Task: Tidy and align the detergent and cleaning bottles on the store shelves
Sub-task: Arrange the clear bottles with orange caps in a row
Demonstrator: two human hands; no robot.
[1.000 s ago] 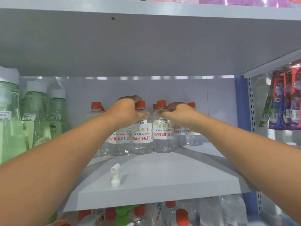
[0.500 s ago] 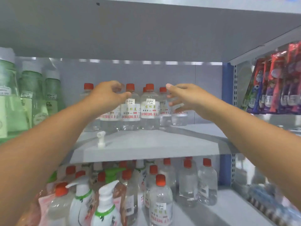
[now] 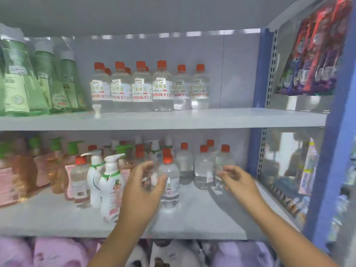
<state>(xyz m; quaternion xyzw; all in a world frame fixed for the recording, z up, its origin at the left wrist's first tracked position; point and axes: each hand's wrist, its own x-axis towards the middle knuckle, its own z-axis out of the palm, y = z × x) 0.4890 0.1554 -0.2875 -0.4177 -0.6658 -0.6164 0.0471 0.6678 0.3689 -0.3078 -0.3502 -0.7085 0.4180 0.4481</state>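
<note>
Grey shelves [image 3: 173,120] fill our head view: upper bottles [image 3: 150,87] stand aligned, while below one clear bottle [image 3: 170,182] stands forward of its row. Our left hand [image 3: 142,191], fingers spread, closes around it, not yet gripping; our right hand [image 3: 238,182] hovers open, empty, near the rear bottles [image 3: 203,166].

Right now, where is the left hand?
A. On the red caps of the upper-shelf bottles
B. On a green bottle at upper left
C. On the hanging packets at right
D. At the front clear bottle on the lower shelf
D: the left hand has its fingers curled beside the front clear bottle on the lower shelf, well below the upper row; whether it touches the bottle is blurred.
</note>
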